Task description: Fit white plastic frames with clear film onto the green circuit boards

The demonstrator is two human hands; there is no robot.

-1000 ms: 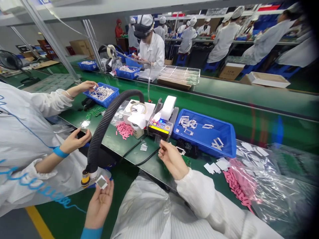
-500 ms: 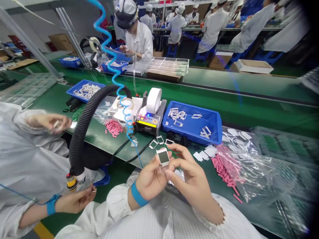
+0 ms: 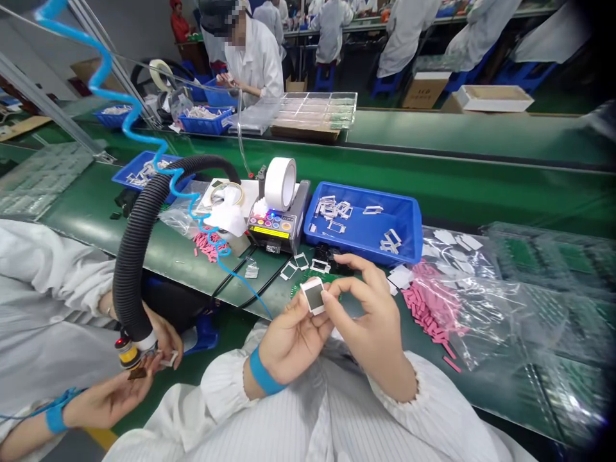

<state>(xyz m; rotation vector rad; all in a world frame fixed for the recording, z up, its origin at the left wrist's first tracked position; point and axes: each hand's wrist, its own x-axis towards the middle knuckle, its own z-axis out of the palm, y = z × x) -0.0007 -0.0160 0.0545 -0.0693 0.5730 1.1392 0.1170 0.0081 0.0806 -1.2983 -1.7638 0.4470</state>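
Observation:
Close to my body, my left hand point(image 3: 293, 340), with a blue band at the wrist, grips a small LCD screen point(image 3: 315, 299) with a dark square face and white frame. The face is tilted up toward me. From the other side, my right hand point(image 3: 368, 314) pinches the screen's right edge between thumb and index finger; its other fingers are curled and raised. A green circuit board point(image 3: 298, 289) lies partly hidden behind my hands. Just beyond are several loose white frames point(image 3: 289, 271).
A blue tray point(image 3: 368, 221) holds white frames; a tape roll point(image 3: 280, 184) sits on a machine point(image 3: 276, 228) to its left. Pink strips point(image 3: 428, 311) and plastic bags point(image 3: 495, 327) lie right. Left, a black hose point(image 3: 132, 256) arches beside a co-worker's hands point(image 3: 108, 398).
My right thumb has moved up from below the screen onto its right edge. The co-worker's far hand has come down from above the table to meet the other hand. My view has shifted slightly.

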